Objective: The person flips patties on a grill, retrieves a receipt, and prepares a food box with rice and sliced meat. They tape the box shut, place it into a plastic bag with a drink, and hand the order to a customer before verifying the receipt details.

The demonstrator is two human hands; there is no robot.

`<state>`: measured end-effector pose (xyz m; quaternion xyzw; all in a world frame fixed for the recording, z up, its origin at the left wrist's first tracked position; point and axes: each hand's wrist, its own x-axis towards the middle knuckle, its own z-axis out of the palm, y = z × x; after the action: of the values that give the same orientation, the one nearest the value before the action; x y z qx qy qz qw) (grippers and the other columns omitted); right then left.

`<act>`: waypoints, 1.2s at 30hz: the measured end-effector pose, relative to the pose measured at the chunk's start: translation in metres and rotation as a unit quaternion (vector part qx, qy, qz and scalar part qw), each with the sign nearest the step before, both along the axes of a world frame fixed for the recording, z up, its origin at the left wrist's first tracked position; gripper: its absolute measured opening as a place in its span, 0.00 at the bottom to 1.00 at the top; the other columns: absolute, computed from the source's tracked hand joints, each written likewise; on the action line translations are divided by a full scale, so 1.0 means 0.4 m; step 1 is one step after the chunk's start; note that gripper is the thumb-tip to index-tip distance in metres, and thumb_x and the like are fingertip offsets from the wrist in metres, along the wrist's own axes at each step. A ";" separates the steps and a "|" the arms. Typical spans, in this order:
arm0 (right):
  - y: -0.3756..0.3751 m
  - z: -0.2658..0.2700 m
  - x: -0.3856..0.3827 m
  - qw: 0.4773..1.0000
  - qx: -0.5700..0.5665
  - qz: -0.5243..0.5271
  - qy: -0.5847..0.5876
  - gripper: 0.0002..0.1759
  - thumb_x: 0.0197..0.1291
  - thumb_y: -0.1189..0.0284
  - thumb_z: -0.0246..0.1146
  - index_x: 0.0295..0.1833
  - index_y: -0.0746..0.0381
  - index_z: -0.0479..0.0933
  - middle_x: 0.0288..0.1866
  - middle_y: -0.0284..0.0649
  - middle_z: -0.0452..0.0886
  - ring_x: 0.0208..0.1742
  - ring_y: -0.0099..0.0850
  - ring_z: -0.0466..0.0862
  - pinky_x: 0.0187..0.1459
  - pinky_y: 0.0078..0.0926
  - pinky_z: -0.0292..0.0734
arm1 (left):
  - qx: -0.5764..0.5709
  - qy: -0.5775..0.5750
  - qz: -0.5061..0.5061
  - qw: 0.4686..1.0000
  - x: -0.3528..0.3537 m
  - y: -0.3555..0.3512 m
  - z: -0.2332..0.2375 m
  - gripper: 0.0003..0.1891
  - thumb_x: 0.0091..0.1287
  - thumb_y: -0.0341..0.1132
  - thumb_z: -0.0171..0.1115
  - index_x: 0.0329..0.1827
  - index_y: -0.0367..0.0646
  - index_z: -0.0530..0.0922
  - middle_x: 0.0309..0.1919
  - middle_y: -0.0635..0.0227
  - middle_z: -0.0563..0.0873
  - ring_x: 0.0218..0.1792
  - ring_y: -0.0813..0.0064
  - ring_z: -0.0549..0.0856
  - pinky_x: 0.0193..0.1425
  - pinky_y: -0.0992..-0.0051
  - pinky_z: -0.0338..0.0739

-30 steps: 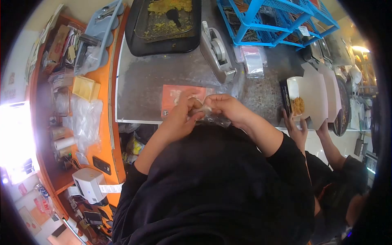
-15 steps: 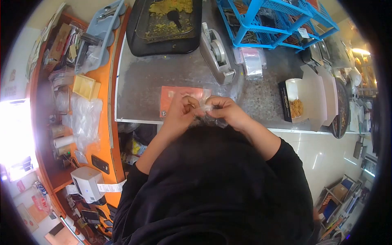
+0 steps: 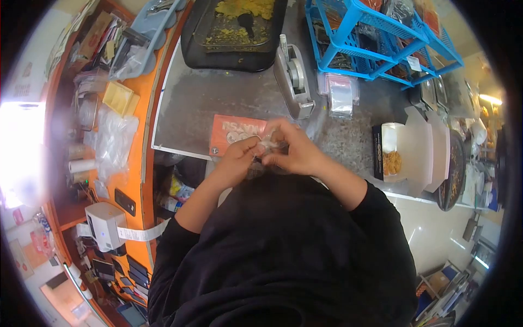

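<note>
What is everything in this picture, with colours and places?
Worktop: one, grey, centre
Tray: one, black, far side
Tape dispenser: one, grey, beside tray
Rack: one, blue, far right
Small bags: several, clear, near rack
Packet: one, red, by hands
Box: one, black and white, right
Counter: one, orange, left
Container: one, pale yellow, on counter
Phone: one, dark, on counter
Printer: one, white, on counter
Edge clutter: uncountable, mixed, both sides
Clear plastic: count unclear, transparent, between hands
Left hand: one, bare, at plastic
Right hand: one, bare, at plastic

Counter (image 3: 188, 103): tray (image 3: 218, 61) at back left, tape dispenser (image 3: 295, 94) right of it, rack (image 3: 345, 27) farther right; box (image 3: 418, 152) near right end; packet (image 3: 229, 136) by front edge.
</note>
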<state>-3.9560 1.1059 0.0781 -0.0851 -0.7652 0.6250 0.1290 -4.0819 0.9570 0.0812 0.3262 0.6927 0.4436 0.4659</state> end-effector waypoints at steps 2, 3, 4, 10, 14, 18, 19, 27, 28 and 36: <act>0.012 -0.008 0.011 0.981 0.184 -0.009 0.058 0.08 0.54 0.70 0.68 0.38 0.57 0.78 0.27 0.34 0.77 0.32 0.30 0.75 0.42 0.32 0.66 | -0.020 -0.121 0.066 0.990 0.012 0.005 -0.013 0.08 0.67 0.34 0.54 0.35 0.40 0.77 0.26 0.73 0.76 0.29 0.79 0.72 0.36 0.77 0.67; 0.017 -0.026 0.016 0.948 0.303 -0.015 0.092 0.08 0.52 0.70 0.68 0.39 0.56 0.78 0.28 0.35 0.77 0.33 0.32 0.74 0.44 0.34 0.66 | -0.019 -0.165 0.093 0.982 0.024 0.012 -0.017 0.08 0.67 0.34 0.54 0.34 0.41 0.78 0.26 0.75 0.75 0.28 0.81 0.72 0.36 0.78 0.67; 0.018 -0.044 0.017 0.935 0.333 -0.025 0.118 0.09 0.52 0.69 0.68 0.38 0.56 0.78 0.27 0.34 0.76 0.33 0.33 0.74 0.45 0.35 0.64 | -0.017 -0.209 0.118 0.971 0.035 0.017 -0.021 0.08 0.67 0.34 0.54 0.33 0.41 0.78 0.26 0.76 0.74 0.28 0.82 0.71 0.36 0.79 0.66; 0.017 -0.098 0.025 0.990 0.136 -0.024 0.038 0.06 0.58 0.67 0.63 0.35 0.58 0.78 0.26 0.33 0.74 0.33 0.29 0.73 0.42 0.29 0.64 | 0.145 0.118 0.069 0.980 0.067 0.007 -0.100 0.07 0.64 0.33 0.57 0.37 0.39 0.77 0.30 0.64 0.78 0.33 0.69 0.78 0.40 0.71 0.72; 0.019 -0.023 0.035 0.913 -0.372 0.014 -0.166 0.10 0.65 0.67 0.57 0.33 0.60 0.75 0.30 0.31 0.76 0.30 0.21 0.71 0.35 0.22 0.66 | 0.051 0.326 0.046 0.943 0.126 0.016 -0.032 0.08 0.62 0.34 0.60 0.40 0.40 0.76 0.36 0.55 0.81 0.39 0.51 0.81 0.43 0.59 0.73; 0.030 0.007 0.004 0.922 -0.351 0.048 -0.155 0.13 0.63 0.67 0.59 0.27 0.58 0.69 0.24 0.29 0.71 0.25 0.17 0.67 0.28 0.16 0.60 | 0.158 0.317 0.081 0.932 0.112 0.028 -0.083 0.06 0.62 0.31 0.59 0.38 0.39 0.76 0.31 0.55 0.82 0.36 0.53 0.81 0.40 0.62 0.74; 0.035 0.009 -0.006 0.931 -0.327 0.055 -0.155 0.12 0.63 0.68 0.59 0.28 0.59 0.69 0.24 0.29 0.71 0.26 0.17 0.68 0.27 0.15 0.61 | 0.154 0.290 0.075 0.942 0.091 0.007 -0.054 0.07 0.64 0.31 0.57 0.41 0.38 0.77 0.33 0.56 0.83 0.37 0.57 0.82 0.43 0.64 0.74; -0.050 0.112 -0.181 0.989 0.089 0.109 0.051 0.08 0.57 0.68 0.64 0.34 0.61 0.75 0.28 0.35 0.75 0.32 0.27 0.75 0.35 0.24 0.69 | 0.175 -0.026 0.044 0.983 -0.092 -0.120 0.102 0.17 0.75 0.43 0.49 0.47 0.38 0.78 0.37 0.69 0.81 0.41 0.79 0.77 0.48 0.74 0.74; -0.072 0.134 -0.222 0.975 0.168 0.108 0.092 0.10 0.56 0.65 0.66 0.35 0.61 0.77 0.28 0.37 0.76 0.33 0.32 0.77 0.37 0.28 0.70 | 0.185 -0.047 0.052 0.980 -0.121 -0.148 0.135 0.18 0.75 0.44 0.48 0.46 0.38 0.78 0.36 0.70 0.81 0.41 0.79 0.77 0.47 0.74 0.73; -0.362 0.308 -0.595 0.929 0.285 0.112 0.209 0.11 0.59 0.64 0.59 0.31 0.61 0.74 0.27 0.42 0.72 0.32 0.40 0.71 0.34 0.35 0.65 | 0.335 0.027 0.102 0.936 -0.437 -0.444 0.319 0.19 0.76 0.46 0.47 0.35 0.38 0.73 0.27 0.78 0.72 0.33 0.84 0.69 0.38 0.78 0.69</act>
<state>-4.1939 0.9610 0.2013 0.1747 -0.8711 0.3948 0.2341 -4.2569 0.7794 0.2089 0.4023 0.5458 0.6864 0.2630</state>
